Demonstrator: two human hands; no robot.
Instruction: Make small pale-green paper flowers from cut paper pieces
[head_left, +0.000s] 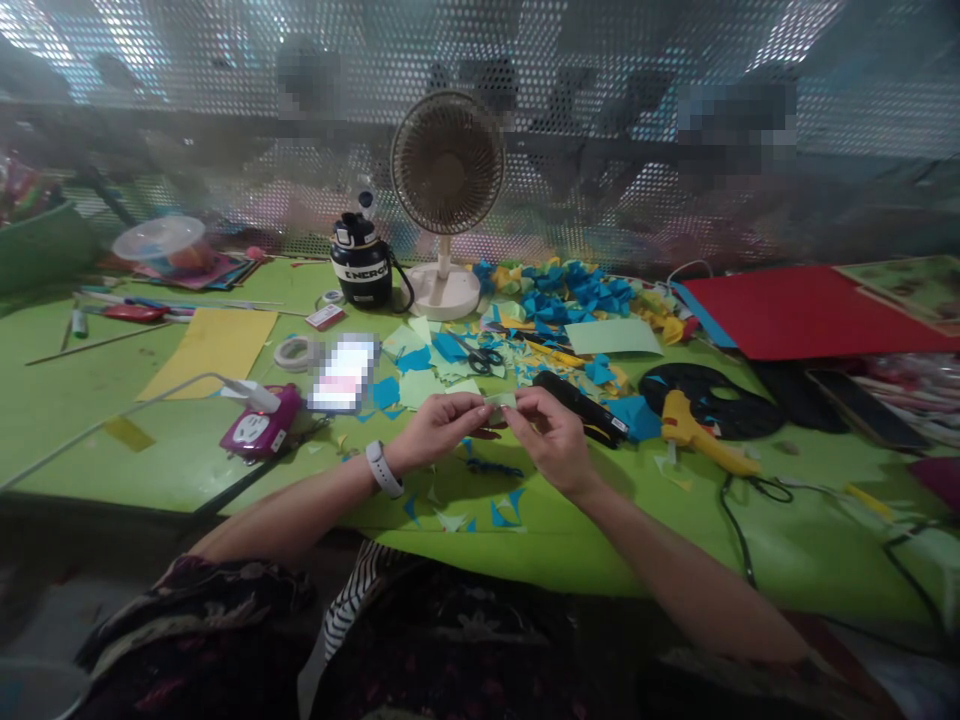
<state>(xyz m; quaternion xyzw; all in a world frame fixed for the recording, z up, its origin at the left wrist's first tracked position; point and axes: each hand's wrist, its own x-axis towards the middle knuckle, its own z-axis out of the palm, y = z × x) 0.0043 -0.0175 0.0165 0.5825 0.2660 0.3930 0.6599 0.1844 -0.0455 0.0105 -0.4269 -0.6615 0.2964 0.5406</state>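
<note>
My left hand (441,428) and my right hand (553,432) meet over the green table (90,400), near its front edge. Both pinch a small pale green piece of paper (501,401) between thumbs and fingertips. A white watch sits on my left wrist. Blue and pale green paper scraps (480,512) lie on the table just below my hands. A black stapler-like tool (581,405) rests right behind my right hand.
A yellow glue gun (694,432) with its cord lies to the right. Scissors (480,356), folded blue and yellow paper pieces (577,290), a fan (448,190), a black bottle (361,262), tape (294,352), a phone (343,373), yellow paper (211,348) and red card (802,312) crowd the table.
</note>
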